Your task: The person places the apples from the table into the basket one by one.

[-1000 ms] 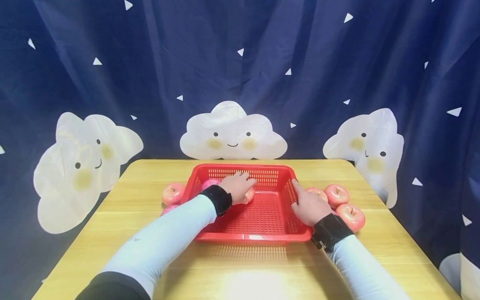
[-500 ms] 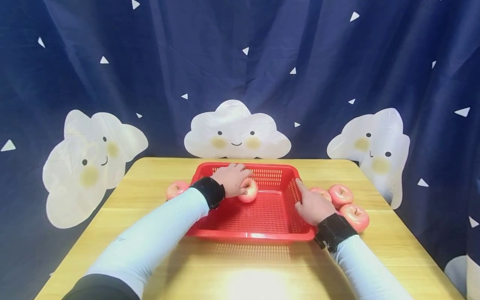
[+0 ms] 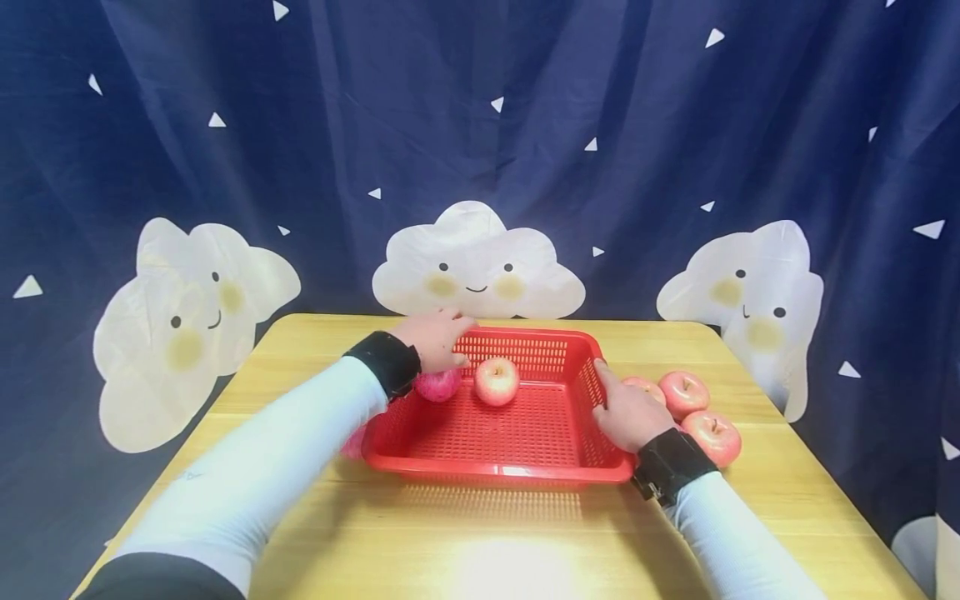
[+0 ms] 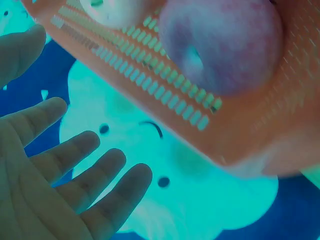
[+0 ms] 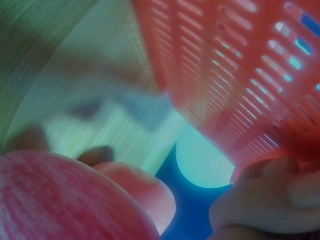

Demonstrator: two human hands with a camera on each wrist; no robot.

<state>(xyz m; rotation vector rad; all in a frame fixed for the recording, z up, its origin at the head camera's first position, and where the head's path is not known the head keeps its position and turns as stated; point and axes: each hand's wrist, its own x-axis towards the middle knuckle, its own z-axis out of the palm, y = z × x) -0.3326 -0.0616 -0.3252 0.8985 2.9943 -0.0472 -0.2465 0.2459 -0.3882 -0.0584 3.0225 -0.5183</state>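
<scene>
A red plastic basket (image 3: 498,472) with slotted walls sits on the table. Inside it, near the back, are a pale red apple (image 3: 497,382) and a darker apple (image 3: 438,386). My left hand (image 3: 433,337) is over the basket's back left corner, holding nothing. In the left wrist view its fingers (image 4: 75,150) are spread, apart from the dark apple (image 4: 225,50). My right hand (image 3: 633,412) grips the basket's right rim, thumb side toward the inside. The right wrist view shows its curled fingers (image 5: 270,195) at the rim.
Right of the basket, close to my right hand, lie several apples, among them a large front one (image 3: 714,437) and one behind it (image 3: 684,393). Another apple (image 3: 352,443) shows partly at the basket's left side. A dark blue curtain (image 3: 480,125) hangs behind the wooden table (image 3: 450,550).
My left hand has let go of the pale apple and moved left and back, up out of the basket. Both apples inside now show more fully. The right hand stays on the rim.
</scene>
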